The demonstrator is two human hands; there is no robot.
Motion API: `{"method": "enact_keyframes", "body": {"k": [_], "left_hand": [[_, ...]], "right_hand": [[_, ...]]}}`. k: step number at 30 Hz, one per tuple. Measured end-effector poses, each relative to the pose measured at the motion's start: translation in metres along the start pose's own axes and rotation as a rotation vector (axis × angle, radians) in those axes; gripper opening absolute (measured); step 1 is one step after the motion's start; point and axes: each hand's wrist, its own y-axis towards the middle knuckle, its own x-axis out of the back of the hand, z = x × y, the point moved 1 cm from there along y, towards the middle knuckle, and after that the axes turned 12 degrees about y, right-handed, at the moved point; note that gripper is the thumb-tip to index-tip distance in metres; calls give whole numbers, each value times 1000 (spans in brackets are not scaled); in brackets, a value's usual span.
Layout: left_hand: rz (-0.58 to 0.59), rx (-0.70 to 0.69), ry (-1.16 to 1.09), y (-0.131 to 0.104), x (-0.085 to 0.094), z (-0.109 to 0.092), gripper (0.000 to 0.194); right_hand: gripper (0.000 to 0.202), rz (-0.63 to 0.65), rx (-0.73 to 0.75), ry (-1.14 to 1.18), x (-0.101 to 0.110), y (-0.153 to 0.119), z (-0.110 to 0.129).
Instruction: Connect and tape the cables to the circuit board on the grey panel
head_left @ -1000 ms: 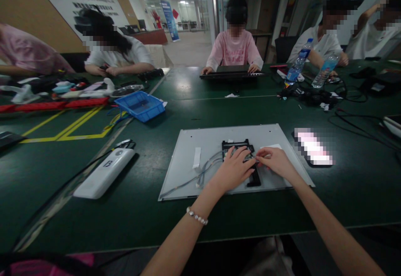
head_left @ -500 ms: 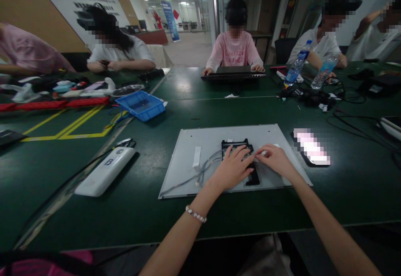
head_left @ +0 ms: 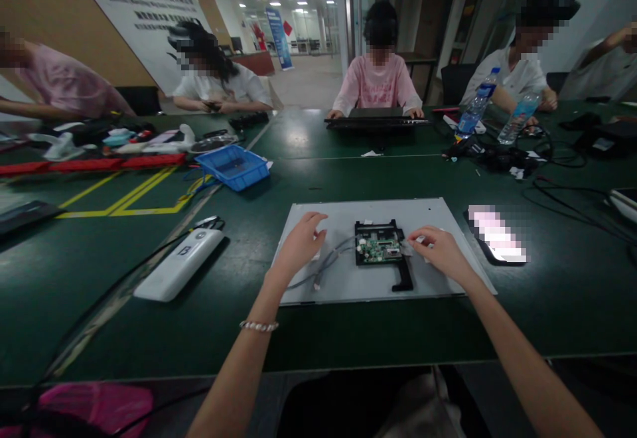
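A pale flat panel [head_left: 343, 289] lies on the green table before me. On it sits a black bracket [head_left: 404, 277] holding a green circuit board [head_left: 379, 250], from whose left side grey cables [head_left: 330, 260] run out. My left hand [head_left: 301, 244] hovers over the panel's left part with thumb and fingers apart, holding nothing; it partly hides a white strip under it. Just right of the board, the fingers of my right hand [head_left: 434, 250] are pinched together. A small pale bit shows at the fingertips, too small to name.
Right of the panel lies a lit phone [head_left: 496, 235]. To the left are a white power bank [head_left: 182, 262] with a black cable and a blue basket [head_left: 233, 167]. Bottles [head_left: 478, 103] and tangled cables stand farther back. Several people sit around the table, one behind a dark screen [head_left: 377, 121].
My left hand has left the circuit board and moved left, uncovering the board and bracket. My right hand stays pinched beside the board. The view has turned slightly left.
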Motion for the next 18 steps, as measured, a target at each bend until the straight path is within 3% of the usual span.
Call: {"method": "enact_keyframes", "body": {"k": [3, 6, 14, 18], "left_hand": [[66, 30, -45, -10, -7, 22, 39], [107, 30, -101, -14, -13, 29, 42], [-33, 67, -135, -10, -17, 28, 20], [-61, 151, -367, -13, -4, 29, 16]], "right_hand": [[17, 16, 5, -5, -2, 0, 0], [17, 27, 9, -20, -3, 0, -1], [17, 12, 37, -72, -3, 0, -3], [16, -49, 58, -111, -2, -1, -4]]}}
